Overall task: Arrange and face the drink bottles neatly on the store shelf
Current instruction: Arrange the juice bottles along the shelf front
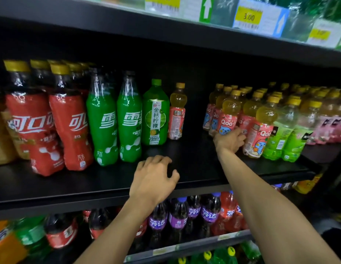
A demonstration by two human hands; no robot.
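Observation:
On the black middle shelf (194, 168) stand red cola bottles (70, 130), green soda bottles (103, 122), one green lemon-drink bottle (156, 115) and a lone small Qoo juice bottle (177, 119). To the right is a dense group of Qoo bottles with yellow caps. My right hand (229, 141) reaches into that group and its fingers curl round the lower part of one Qoo bottle (229, 113). My left hand (153, 180) is over the shelf's front edge with fingers loosely curled, holding nothing.
Light-green bottles (282, 141) and pink-labelled bottles (325, 128) fill the shelf's right end. A gap of bare shelf lies between the lone Qoo bottle and the group. Price tags (248, 17) line the shelf above. Purple and red soda bottles (177, 216) stand on the shelf below.

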